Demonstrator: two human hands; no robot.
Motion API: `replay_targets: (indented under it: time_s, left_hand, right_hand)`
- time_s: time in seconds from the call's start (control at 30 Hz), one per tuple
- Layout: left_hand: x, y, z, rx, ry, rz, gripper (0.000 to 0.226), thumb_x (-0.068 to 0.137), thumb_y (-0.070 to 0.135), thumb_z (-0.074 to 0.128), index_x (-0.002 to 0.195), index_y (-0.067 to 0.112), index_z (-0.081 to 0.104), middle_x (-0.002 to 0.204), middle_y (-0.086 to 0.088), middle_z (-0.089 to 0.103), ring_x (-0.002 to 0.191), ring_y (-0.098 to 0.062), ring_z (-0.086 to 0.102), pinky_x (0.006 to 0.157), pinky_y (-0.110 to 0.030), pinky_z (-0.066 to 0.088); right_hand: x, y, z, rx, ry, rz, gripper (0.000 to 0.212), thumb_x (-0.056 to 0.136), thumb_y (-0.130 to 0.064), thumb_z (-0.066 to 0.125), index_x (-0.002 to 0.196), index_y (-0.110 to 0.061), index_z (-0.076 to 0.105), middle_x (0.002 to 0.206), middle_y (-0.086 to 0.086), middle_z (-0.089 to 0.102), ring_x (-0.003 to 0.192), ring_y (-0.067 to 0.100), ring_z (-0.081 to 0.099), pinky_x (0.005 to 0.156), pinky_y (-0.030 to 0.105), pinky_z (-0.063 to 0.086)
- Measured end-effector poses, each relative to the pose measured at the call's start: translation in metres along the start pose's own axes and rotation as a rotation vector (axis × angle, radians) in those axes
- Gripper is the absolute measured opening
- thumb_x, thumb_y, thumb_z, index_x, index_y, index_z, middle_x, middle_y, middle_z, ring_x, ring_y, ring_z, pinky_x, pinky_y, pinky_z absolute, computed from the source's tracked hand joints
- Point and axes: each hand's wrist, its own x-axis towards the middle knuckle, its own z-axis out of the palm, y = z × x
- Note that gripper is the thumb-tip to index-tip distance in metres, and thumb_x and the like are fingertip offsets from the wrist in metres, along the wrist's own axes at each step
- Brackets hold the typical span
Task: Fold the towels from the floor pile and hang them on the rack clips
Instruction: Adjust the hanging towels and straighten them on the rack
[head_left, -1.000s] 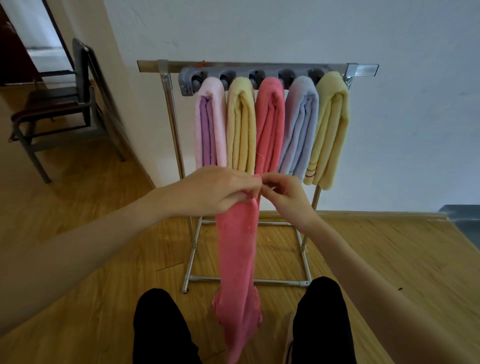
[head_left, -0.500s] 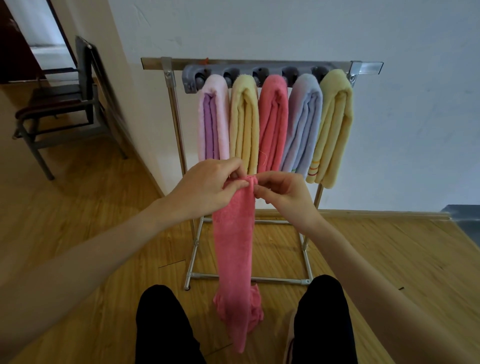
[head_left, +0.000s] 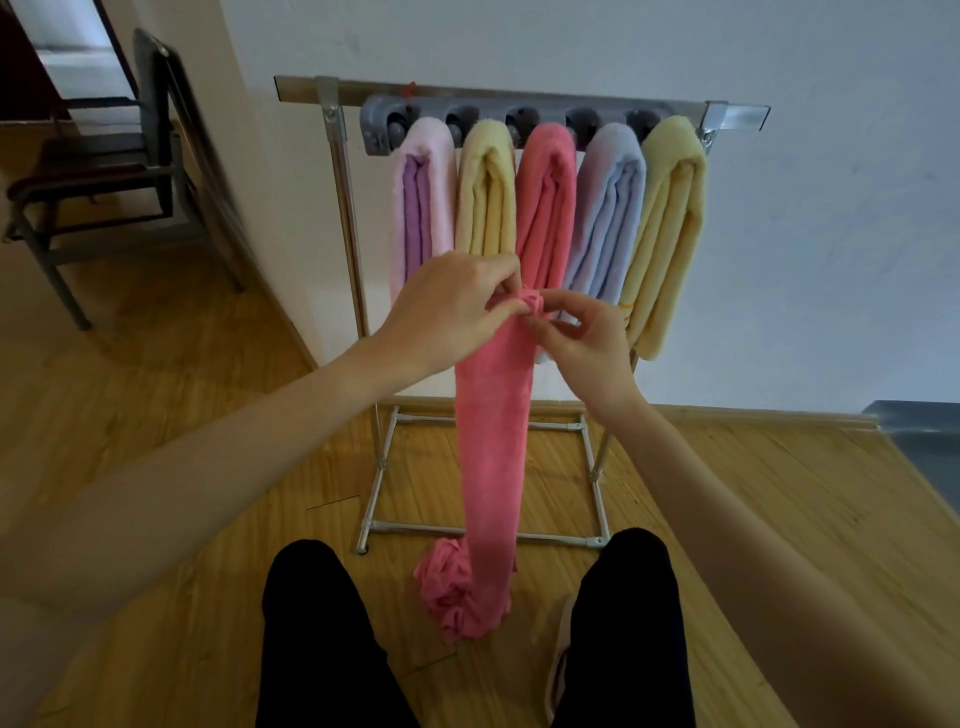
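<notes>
Pink towel (head_left: 493, 441): top corner pinched by left hand (head_left: 447, 312) and right hand (head_left: 587, 338), folding step. Next, judged: halved, then clipped on rack (head_left: 519, 101) at 12 o'clock.

clips (head_left: 524, 124): partly hidden behind the hung towels' tops
pink towel (head_left: 493, 447): top bunched inside both hands' fingers (head_left: 511, 306)
chair (head_left: 98, 171): cut off at left edge

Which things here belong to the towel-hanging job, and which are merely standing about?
Job: pink towel pinched at its top by left hand and right hand; rack; grey clip strip; five folded towels hung on it, from pale pink to yellow.

Standing about: dark chair; wooden floor; white wall.
</notes>
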Motion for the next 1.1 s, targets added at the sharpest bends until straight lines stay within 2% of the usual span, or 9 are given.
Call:
replay_targets:
  time_s: [0.1, 0.17, 0.3, 0.5, 0.67, 0.73, 0.93, 1.03, 1.1]
  left_hand:
    - [-0.005, -0.002, 0.006, -0.078, 0.074, 0.005, 0.027, 0.084, 0.031, 0.069, 0.098, 0.007, 0.064, 0.09, -0.001, 0.067, 0.082, -0.007, 0.062, 0.076, -0.028, 0.056]
    - [-0.018, -0.004, 0.016, -0.091, 0.14, -0.028, 0.046, 0.078, 0.033, 0.074, 0.112, 0.006, 0.057, 0.11, -0.006, 0.057, 0.103, -0.007, 0.051, 0.094, -0.023, 0.047]
    - [-0.065, -0.025, 0.048, -0.187, 0.128, -0.325, 0.086, 0.063, 0.032, 0.086, 0.13, 0.005, 0.04, 0.128, -0.007, 0.039, 0.121, -0.015, 0.037, 0.107, -0.026, 0.034]
    - [-0.125, -0.063, 0.101, -0.595, -0.337, -0.712, 0.044, 0.066, 0.031, 0.083, 0.105, 0.023, 0.063, 0.1, 0.009, 0.068, 0.091, -0.009, 0.065, 0.09, -0.042, 0.053]
    - [-0.145, -0.06, 0.137, -0.735, -0.56, -0.888, 0.046, 0.081, 0.026, 0.072, 0.124, 0.014, 0.057, 0.117, 0.003, 0.062, 0.109, -0.016, 0.058, 0.104, -0.041, 0.043]
    - [-0.157, -0.06, 0.149, -0.792, -0.562, -0.903, 0.039, 0.085, 0.021, 0.069, 0.121, 0.015, 0.058, 0.118, 0.002, 0.062, 0.113, -0.016, 0.056, 0.106, -0.043, 0.042]
    - [-0.167, -0.067, 0.155, -0.778, -0.539, -1.001, 0.038, 0.09, 0.023, 0.062, 0.127, 0.014, 0.055, 0.117, 0.002, 0.059, 0.118, -0.019, 0.054, 0.104, -0.036, 0.043]
    - [-0.156, -0.076, 0.142, -0.725, -0.424, -0.982, 0.014, 0.09, 0.018, 0.062, 0.103, 0.019, 0.066, 0.104, 0.002, 0.065, 0.108, -0.021, 0.06, 0.093, -0.032, 0.048]
    - [-0.141, -0.077, 0.128, -0.795, -0.345, -0.969, 0.007, 0.089, 0.018, 0.063, 0.092, 0.023, 0.067, 0.097, 0.003, 0.068, 0.102, -0.02, 0.061, 0.09, -0.029, 0.047]
  right_hand:
    - [0.005, 0.0, 0.004, 0.002, 0.052, 0.025, 0.021, 0.087, 0.003, 0.06, 0.1, -0.01, 0.07, 0.088, -0.001, 0.069, 0.081, 0.011, 0.066, 0.067, 0.022, 0.055]
    - [0.007, 0.003, 0.006, 0.021, 0.076, 0.062, 0.018, 0.088, 0.0, 0.06, 0.099, -0.008, 0.07, 0.087, 0.001, 0.07, 0.076, 0.005, 0.065, 0.062, 0.018, 0.053]
    - [0.008, 0.01, 0.006, 0.093, 0.089, 0.158, 0.019, 0.088, -0.003, 0.061, 0.105, -0.001, 0.069, 0.094, 0.013, 0.07, 0.086, 0.022, 0.068, 0.067, 0.032, 0.058]
    - [0.008, 0.003, 0.009, 0.222, 0.079, 0.248, 0.017, 0.089, -0.005, 0.061, 0.104, -0.001, 0.069, 0.091, 0.018, 0.066, 0.08, 0.029, 0.062, 0.061, 0.033, 0.053]
    - [0.012, -0.011, 0.004, 0.347, 0.12, 0.271, 0.013, 0.09, -0.003, 0.058, 0.096, -0.003, 0.07, 0.083, 0.019, 0.056, 0.062, 0.024, 0.049, 0.05, 0.029, 0.042]
    - [0.013, -0.013, 0.001, 0.378, 0.19, 0.284, 0.012, 0.09, -0.004, 0.059, 0.092, -0.007, 0.07, 0.082, 0.014, 0.06, 0.069, 0.024, 0.053, 0.059, 0.031, 0.045]
    - [0.008, 0.021, -0.022, 0.318, 0.511, 0.42, 0.013, 0.091, -0.007, 0.059, 0.099, 0.0, 0.065, 0.075, 0.002, 0.062, 0.064, 0.009, 0.057, 0.057, 0.022, 0.05]
    - [-0.008, 0.057, -0.033, 0.265, 0.591, 0.532, 0.019, 0.089, -0.007, 0.059, 0.107, -0.002, 0.058, 0.099, 0.009, 0.064, 0.09, 0.018, 0.065, 0.077, 0.032, 0.058]
    - [-0.026, 0.082, -0.036, 0.203, 0.593, 0.618, 0.017, 0.089, -0.003, 0.057, 0.105, -0.005, 0.053, 0.099, 0.007, 0.061, 0.096, 0.022, 0.063, 0.083, 0.037, 0.057]
